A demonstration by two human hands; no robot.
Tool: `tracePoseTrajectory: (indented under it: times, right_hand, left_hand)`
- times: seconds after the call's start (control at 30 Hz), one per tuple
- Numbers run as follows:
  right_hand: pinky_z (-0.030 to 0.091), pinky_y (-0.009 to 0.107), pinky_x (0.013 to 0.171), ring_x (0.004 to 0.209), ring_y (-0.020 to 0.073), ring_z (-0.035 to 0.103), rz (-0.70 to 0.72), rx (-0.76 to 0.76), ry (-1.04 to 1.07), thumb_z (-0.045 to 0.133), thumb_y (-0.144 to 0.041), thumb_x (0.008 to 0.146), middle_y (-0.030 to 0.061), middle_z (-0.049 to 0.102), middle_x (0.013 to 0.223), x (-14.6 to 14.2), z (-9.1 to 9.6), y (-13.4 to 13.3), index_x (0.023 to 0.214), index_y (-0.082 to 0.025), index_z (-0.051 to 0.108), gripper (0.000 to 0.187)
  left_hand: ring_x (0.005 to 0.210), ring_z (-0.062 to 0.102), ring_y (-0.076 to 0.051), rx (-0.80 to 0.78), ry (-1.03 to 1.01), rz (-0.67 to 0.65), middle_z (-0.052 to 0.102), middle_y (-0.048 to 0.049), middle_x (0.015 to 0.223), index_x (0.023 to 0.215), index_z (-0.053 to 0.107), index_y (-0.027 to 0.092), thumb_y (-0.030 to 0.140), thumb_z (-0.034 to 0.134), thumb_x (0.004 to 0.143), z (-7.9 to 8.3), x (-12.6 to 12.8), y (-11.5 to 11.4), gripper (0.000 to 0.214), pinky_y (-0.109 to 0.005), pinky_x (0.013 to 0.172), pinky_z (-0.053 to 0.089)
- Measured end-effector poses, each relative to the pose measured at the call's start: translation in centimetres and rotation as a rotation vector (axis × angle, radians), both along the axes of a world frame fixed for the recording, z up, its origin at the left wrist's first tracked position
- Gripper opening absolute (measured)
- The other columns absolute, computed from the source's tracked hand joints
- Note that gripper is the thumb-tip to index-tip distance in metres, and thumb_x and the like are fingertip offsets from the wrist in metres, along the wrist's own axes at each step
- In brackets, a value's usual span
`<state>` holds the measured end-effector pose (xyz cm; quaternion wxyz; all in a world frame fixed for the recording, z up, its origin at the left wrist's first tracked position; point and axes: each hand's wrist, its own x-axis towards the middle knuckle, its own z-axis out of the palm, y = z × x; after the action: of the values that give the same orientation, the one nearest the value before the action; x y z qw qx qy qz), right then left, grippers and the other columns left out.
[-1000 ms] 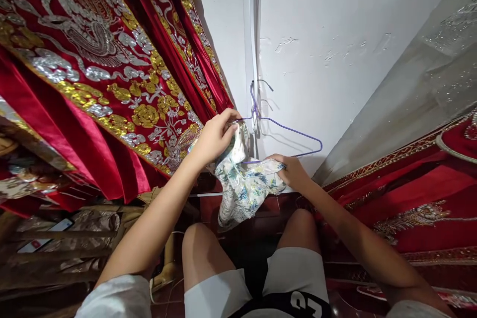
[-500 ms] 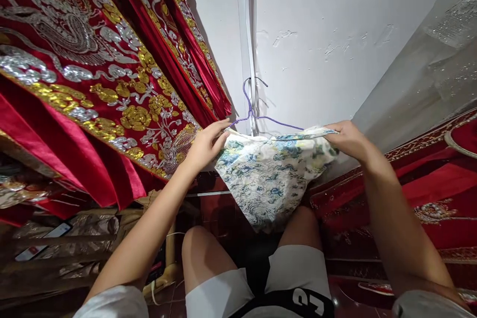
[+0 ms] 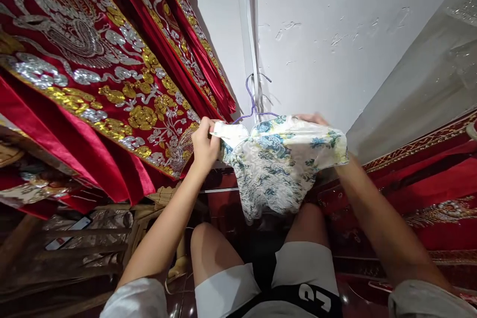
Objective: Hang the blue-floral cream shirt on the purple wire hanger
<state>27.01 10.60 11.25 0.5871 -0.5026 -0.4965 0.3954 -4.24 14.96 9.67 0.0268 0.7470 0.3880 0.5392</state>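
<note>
Your left grip [image 3: 205, 144] pinches one end of the floral garment [image 3: 276, 159], which spans between both grips. Your right grip [image 3: 315, 119] is blurred, partly covered; its closure cannot be told. The purple hanger [image 3: 254, 109] rises between them.

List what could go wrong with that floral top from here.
The floral top could sit crooked on the purple hanger: the right hand is partly covered by the cloth, so its hold is hard to check. The left hand pinches the cloth; a hard pull might tug the hanger askew.
</note>
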Motion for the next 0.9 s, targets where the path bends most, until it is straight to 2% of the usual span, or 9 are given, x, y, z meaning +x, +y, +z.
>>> tracePoseTrajectory:
  times: [0.13,0.2,0.3,0.4,0.5,0.57,0.73,0.83,0.9]
  right_hand:
    - [0.061,0.039,0.070,0.086,0.0289,0.075,0.158,-0.122,0.029,0.071,-0.074,0.071,0.0100,0.078,0.089,4.4,0.6,0.1,0.093,-0.019,0.077,0.059]
    - [0.060,0.033,0.069,0.088,0.0276,0.074,0.155,-0.136,-0.045,0.082,-0.064,0.067,0.0087,0.078,0.091,5.6,0.3,-0.7,0.094,-0.019,0.078,0.053]
    - [0.058,0.030,0.071,0.093,0.0267,0.072,0.075,-0.102,-0.159,0.088,-0.057,0.065,0.0066,0.078,0.092,6.0,-0.8,-1.5,0.091,-0.019,0.077,0.047]
    - [0.058,0.032,0.069,0.089,0.0271,0.071,-0.050,-0.061,-0.097,0.088,-0.061,0.062,0.0063,0.077,0.090,5.8,-1.6,-1.2,0.088,-0.020,0.076,0.050]
    - [0.058,0.034,0.064,0.077,0.0257,0.070,-0.105,0.012,0.012,0.087,-0.062,0.062,0.0057,0.074,0.080,5.2,-1.1,0.0,0.086,-0.022,0.074,0.048]
    - [0.058,0.035,0.064,0.072,0.0242,0.068,-0.101,0.085,0.040,0.086,-0.062,0.065,0.0050,0.072,0.077,4.1,0.0,1.1,0.083,-0.022,0.072,0.046]
    - [0.057,0.033,0.069,0.073,0.0212,0.066,0.095,0.207,-0.055,0.080,-0.066,0.071,0.0037,0.069,0.076,-0.6,3.4,1.6,0.076,-0.021,0.069,0.047]
    - [0.057,0.034,0.073,0.076,0.0210,0.067,0.267,0.211,-0.208,0.069,-0.063,0.085,0.0039,0.068,0.074,-3.4,4.2,-1.8,0.077,-0.019,0.071,0.045]
    - [0.057,0.035,0.077,0.081,0.0217,0.068,0.477,0.180,-0.339,0.059,-0.058,0.094,0.0052,0.072,0.080,-4.9,3.8,-5.6,0.088,-0.019,0.075,0.043]
  left_hand:
    - [0.085,0.061,-0.019,-0.197,-0.213,0.135,0.063,-0.0021,0.085,0.084,0.045,0.022,0.031,0.042,0.098,0.4,0.2,0.7,0.017,-0.028,0.078,0.045]
    - [0.091,0.061,-0.021,-0.349,-0.143,0.114,0.066,-0.0052,0.094,0.093,0.052,0.020,0.036,0.039,0.100,0.9,0.4,1.4,0.022,-0.030,0.081,0.045]
    - [0.088,0.061,-0.022,-0.494,0.036,0.020,0.068,-0.0063,0.097,0.103,0.060,0.018,0.040,0.051,0.094,1.7,0.1,1.6,0.026,-0.030,0.078,0.045]
    - [0.078,0.059,-0.020,-0.524,0.179,-0.076,0.070,-0.0040,0.088,0.098,0.067,0.017,0.046,0.055,0.092,2.2,-1.5,0.6,0.032,-0.028,0.072,0.043]
    - [0.072,0.058,-0.019,-0.506,0.280,-0.021,0.069,-0.0028,0.078,0.084,0.069,0.016,0.051,0.054,0.092,2.0,-4.0,-0.6,0.039,-0.029,0.070,0.042]
    - [0.075,0.060,-0.020,-0.490,0.307,0.001,0.071,-0.0035,0.082,0.087,0.070,0.016,0.050,0.056,0.091,1.5,-5.4,-1.0,0.037,-0.030,0.073,0.044]
    - [0.099,0.064,-0.024,-0.494,0.117,-0.119,0.071,-0.0089,0.111,0.116,0.065,0.015,0.043,0.058,0.088,0.0,-6.0,-0.7,0.041,-0.034,0.088,0.049]
    - [0.088,0.062,-0.021,-0.500,0.026,-0.101,0.070,-0.0063,0.101,0.111,0.066,0.016,0.049,0.055,0.091,-1.4,-4.9,-1.0,0.041,-0.031,0.079,0.048]
    - [0.076,0.057,-0.018,-0.461,-0.069,-0.023,0.066,-0.0036,0.085,0.092,0.067,0.017,0.055,0.054,0.092,-2.5,-4.2,-1.4,0.040,-0.029,0.071,0.045]
